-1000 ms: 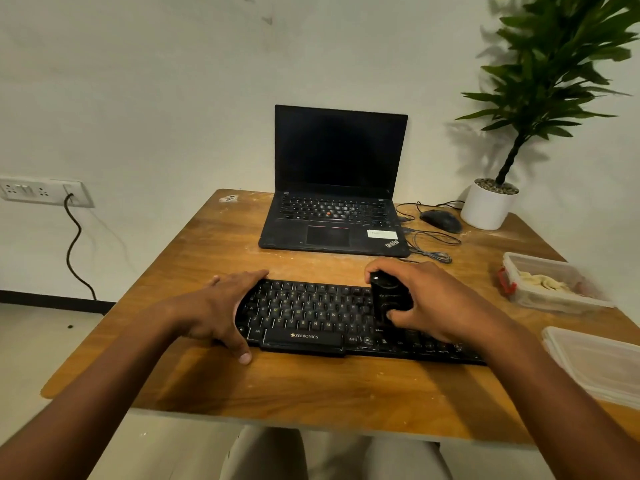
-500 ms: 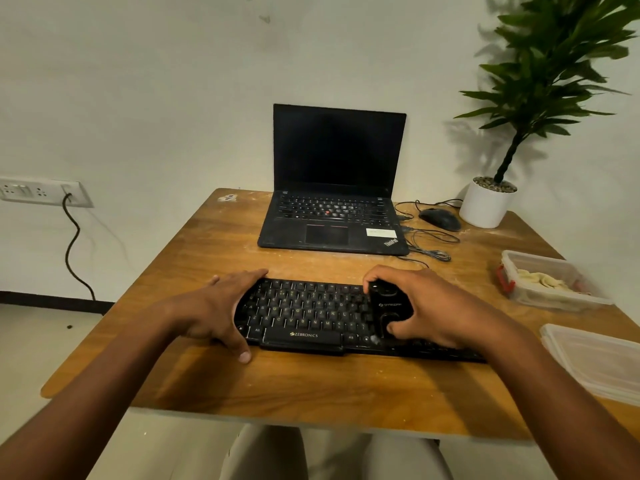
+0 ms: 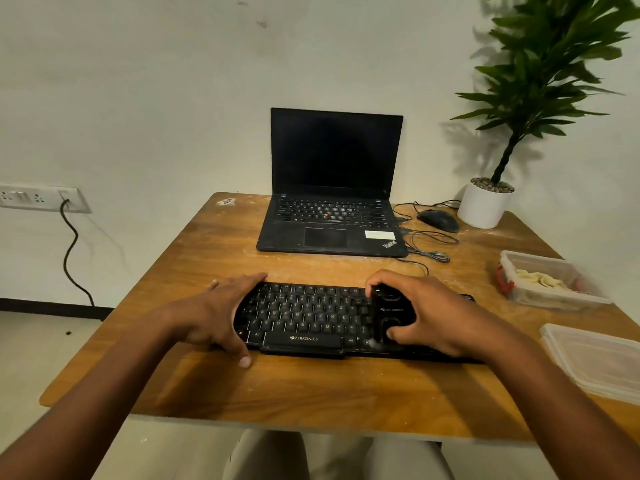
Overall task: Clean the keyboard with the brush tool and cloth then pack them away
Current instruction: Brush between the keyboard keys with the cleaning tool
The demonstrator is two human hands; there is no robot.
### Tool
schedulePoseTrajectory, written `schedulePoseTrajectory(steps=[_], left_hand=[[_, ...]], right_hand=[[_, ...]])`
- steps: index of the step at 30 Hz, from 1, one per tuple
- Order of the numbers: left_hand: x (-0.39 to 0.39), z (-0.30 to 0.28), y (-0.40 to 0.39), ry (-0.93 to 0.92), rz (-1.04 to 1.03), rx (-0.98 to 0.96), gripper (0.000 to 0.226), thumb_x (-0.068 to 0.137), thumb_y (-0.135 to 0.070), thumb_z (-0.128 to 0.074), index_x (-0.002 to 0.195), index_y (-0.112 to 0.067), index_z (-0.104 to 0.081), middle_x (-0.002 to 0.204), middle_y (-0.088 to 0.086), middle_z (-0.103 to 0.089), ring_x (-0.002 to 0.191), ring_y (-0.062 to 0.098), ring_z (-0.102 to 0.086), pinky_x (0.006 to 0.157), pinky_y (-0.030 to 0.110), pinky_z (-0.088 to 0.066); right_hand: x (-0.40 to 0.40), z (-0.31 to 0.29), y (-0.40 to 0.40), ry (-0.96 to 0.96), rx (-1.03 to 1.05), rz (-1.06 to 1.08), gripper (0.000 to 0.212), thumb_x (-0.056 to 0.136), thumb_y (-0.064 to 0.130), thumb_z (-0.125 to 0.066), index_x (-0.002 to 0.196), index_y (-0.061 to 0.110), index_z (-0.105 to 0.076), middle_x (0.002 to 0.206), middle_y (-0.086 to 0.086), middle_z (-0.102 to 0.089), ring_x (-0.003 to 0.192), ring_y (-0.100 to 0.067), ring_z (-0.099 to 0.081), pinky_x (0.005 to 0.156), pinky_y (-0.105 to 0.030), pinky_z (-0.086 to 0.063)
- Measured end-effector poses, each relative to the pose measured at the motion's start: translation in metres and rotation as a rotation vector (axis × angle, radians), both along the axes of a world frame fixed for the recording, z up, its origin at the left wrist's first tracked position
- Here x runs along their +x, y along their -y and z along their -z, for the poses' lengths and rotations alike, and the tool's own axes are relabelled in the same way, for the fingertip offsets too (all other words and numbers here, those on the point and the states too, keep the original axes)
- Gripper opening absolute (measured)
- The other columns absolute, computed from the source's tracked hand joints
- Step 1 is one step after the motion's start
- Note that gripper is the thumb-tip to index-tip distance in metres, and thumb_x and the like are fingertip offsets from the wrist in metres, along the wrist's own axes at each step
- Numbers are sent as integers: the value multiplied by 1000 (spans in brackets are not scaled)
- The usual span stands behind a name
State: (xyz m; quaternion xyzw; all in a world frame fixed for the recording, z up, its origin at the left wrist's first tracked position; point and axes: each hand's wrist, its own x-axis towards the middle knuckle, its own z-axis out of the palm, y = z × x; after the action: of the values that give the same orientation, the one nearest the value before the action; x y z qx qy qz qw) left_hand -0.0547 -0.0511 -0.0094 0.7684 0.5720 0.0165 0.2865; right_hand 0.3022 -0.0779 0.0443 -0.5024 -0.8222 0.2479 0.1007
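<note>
A black keyboard [image 3: 308, 317] lies across the near middle of the wooden table [image 3: 311, 386]. My left hand [image 3: 221, 313] grips its left end, thumb along the front edge and fingers over the back edge. My right hand [image 3: 433, 313] grips a black brush tool [image 3: 389, 315] and holds it down on the keys right of centre; pale bristles show at its near end. The keyboard's right part is hidden under my right hand and forearm. A clear open box [image 3: 550, 282] at the right holds a pale cloth [image 3: 540, 279].
An open black laptop [image 3: 332, 216] stands at the back of the table, with a wired mouse [image 3: 438, 220] and loose cables to its right. A potted plant [image 3: 486, 202] fills the back right corner. A clear lid [image 3: 595, 358] lies at the right edge.
My right hand has drawn the brush tool a little toward the keyboard's front edge. My left hand has stayed on the keyboard's left end.
</note>
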Motion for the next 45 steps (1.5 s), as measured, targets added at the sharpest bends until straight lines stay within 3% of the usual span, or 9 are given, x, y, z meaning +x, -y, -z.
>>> schedulePoseTrajectory(steps=[3, 10, 14, 19, 23, 26, 35, 41, 45], left_hand=[[-2, 0, -1, 13, 5, -22, 161, 36, -64, -90, 163, -40, 6, 169, -5, -15, 153, 19, -12, 128, 48, -5], [-2, 1, -1, 9, 29, 0, 161, 39, -59, -95, 163, -37, 5, 168, -7, -17, 141, 5, -14, 128, 46, -5], [-6, 6, -5, 15, 22, 17, 156, 50, -51, -99, 163, -39, 7, 169, -6, -15, 152, 18, -13, 129, 48, -6], [-7, 7, -6, 16, 25, 20, 156, 48, -54, -98, 163, -39, 7, 169, -7, -15, 152, 17, -14, 129, 49, -5], [-6, 6, -5, 20, 20, 8, 157, 47, -55, -98, 164, -39, 6, 168, -7, -16, 152, 18, -14, 129, 49, -6], [-7, 5, -4, 2, 28, -3, 166, 33, -73, -91, 163, -40, 7, 169, -6, -17, 151, 17, -15, 129, 49, -6], [-2, 0, -2, 5, 18, -21, 163, 32, -71, -84, 164, -37, 7, 169, -4, -16, 152, 17, -13, 129, 46, -4], [-3, -1, -1, -1, 14, -31, 167, 28, -75, -83, 164, -38, 6, 169, -4, -15, 152, 17, -13, 129, 47, -4], [0, -4, 0, -10, 12, -25, 167, 29, -73, -86, 163, -38, 6, 169, -5, -16, 152, 16, -14, 128, 46, -5]], right_hand=[[4, -9, 0, 86, 37, 19, 58, 87, 13, -80, 114, 55, -51, 108, 17, -63, 92, -5, -64, 74, -30, -63], [-28, 15, 11, -218, 32, -38, 59, 87, 13, -82, 119, 53, -51, 110, 13, -68, 96, -7, -68, 74, -29, -63], [-12, 12, 6, -111, -3, -13, 59, 88, 13, -80, 118, 54, -50, 109, 14, -66, 93, -8, -67, 72, -27, -62], [9, -11, -1, 66, 14, 36, 58, 87, 13, -80, 116, 53, -51, 108, 20, -60, 91, -4, -63, 66, -24, -58], [1, -6, 0, -129, 98, 62, 59, 86, 14, -82, 119, 52, -51, 111, 17, -64, 96, -5, -66, 70, -28, -62], [-14, 11, 5, -258, 38, 0, 59, 86, 12, -82, 120, 50, -52, 111, 13, -67, 96, -7, -69, 68, -25, -62], [18, -8, -1, 70, 48, 44, 59, 87, 12, -80, 115, 55, -50, 108, 17, -61, 92, -5, -63, 68, -26, -59], [-7, 6, 4, -224, 78, 20, 59, 87, 13, -82, 121, 50, -51, 113, 15, -66, 97, -7, -68, 66, -21, -59], [-10, 19, 6, -208, 26, -18, 59, 88, 12, -81, 120, 52, -51, 111, 14, -66, 94, -7, -68, 66, -20, -59]])
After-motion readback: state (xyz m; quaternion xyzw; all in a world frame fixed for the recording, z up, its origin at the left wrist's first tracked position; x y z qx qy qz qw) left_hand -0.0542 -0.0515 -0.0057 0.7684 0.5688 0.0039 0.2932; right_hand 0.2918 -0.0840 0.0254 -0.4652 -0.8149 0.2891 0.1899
